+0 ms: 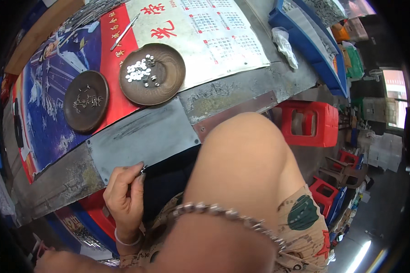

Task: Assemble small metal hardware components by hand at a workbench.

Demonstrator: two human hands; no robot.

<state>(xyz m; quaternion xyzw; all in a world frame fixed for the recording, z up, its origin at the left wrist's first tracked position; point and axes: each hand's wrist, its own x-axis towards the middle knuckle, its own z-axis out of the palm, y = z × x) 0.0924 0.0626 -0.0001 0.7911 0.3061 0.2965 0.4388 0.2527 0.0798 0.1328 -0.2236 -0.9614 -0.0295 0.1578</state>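
Grips small shiny part (pixel 143 169) in pinched fingers (pixel 130 173) of left hand (pixel 125 195), at near edge of grey plate (pixel 143 136). Holds bent right arm (pixel 241 159) right of plate; cannot tell state of right fingers, out of view. Finds large dish (pixel 175 68) of silver pieces (pixel 139 71), small dish (pixel 82 123) of dark pieces (pixel 87 103) beyond plate on tabletop (pixel 43 195).

Left of centre, the person's left hand (pixel 124 196) pinches a tiny dark piece (pixel 143 169) by the edge of a gray metal plate (pixel 146 134). Toward the upper left, a small brown dish (pixel 87 122) of thin bits (pixel 87 102) and a larger brown dish (pixel 171 61) of silvery pieces (pixel 139 71) sit on a printed calendar (pixel 234 43).
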